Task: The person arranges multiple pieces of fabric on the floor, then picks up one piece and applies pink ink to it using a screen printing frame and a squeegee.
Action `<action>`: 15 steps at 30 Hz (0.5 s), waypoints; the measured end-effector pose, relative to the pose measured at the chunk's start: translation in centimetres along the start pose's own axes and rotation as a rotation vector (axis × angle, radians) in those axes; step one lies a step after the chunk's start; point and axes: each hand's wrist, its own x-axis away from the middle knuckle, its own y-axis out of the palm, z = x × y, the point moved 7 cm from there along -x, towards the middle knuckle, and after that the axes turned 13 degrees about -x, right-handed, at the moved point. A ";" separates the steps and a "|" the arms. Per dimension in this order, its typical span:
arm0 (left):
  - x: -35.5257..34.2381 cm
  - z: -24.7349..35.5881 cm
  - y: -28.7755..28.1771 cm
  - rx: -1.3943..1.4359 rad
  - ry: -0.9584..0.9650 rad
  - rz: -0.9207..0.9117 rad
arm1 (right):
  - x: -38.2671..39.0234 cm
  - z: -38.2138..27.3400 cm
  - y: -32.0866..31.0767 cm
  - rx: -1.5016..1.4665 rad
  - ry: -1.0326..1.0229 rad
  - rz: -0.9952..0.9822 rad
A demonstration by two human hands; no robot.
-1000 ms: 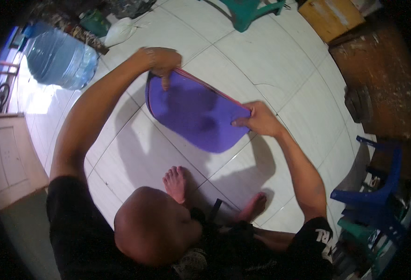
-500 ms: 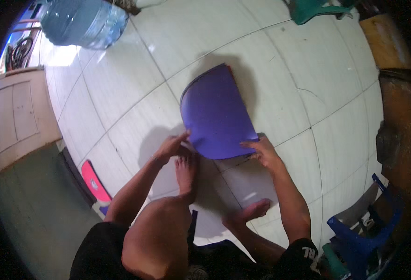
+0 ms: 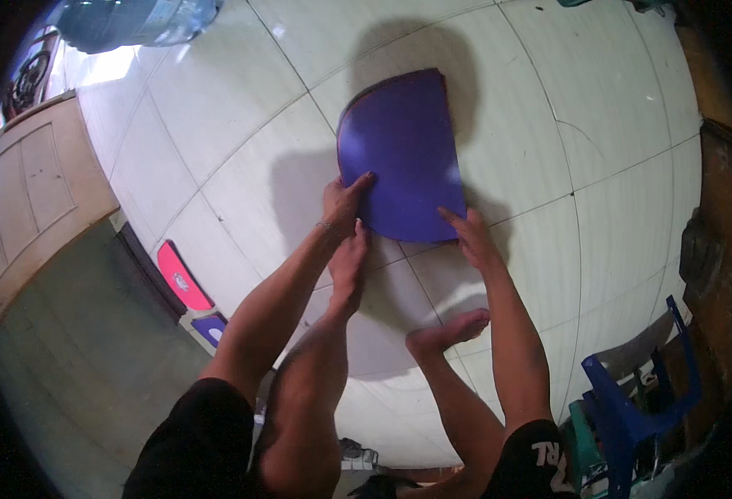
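A stack of purple sheets (image 3: 401, 141) with one rounded side and thin dark and reddish edges is held just over the white tiled floor, casting a shadow. My left hand (image 3: 342, 198) grips its lower left curve, thumb on the purple face. My right hand (image 3: 469, 231) pinches the lower right corner, with a finger on top and the others hidden or partly under the edge. My bare left foot (image 3: 347, 270) is just below the stack beside my left hand; my right foot (image 3: 453, 331) rests on the tiles lower right.
A pink rounded panel (image 3: 181, 274) and a purple one (image 3: 208, 328) lie by a sill at left, beside a wooden door (image 3: 25, 183). A large water bottle (image 3: 133, 18) is at upper left. A blue plastic chair (image 3: 636, 403) and wooden furniture (image 3: 719, 183) line the right.
The stack has turned from lengthwise to upright in view and moved farther forward. My left hand has moved from its upper corner to the lower left curve.
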 end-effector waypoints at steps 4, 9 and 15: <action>5.2 5.9 -0.9 -0.249 0.027 0.085 | 4.6 -3.8 3.0 0.130 -0.125 0.063; 19.8 8.2 -6.7 -0.547 -0.125 0.076 | 20.8 -4.5 9.5 1.117 -0.209 -0.286; 40.6 11.7 -12.4 -0.259 -0.429 0.056 | 37.7 -4.7 16.1 -0.263 0.300 0.192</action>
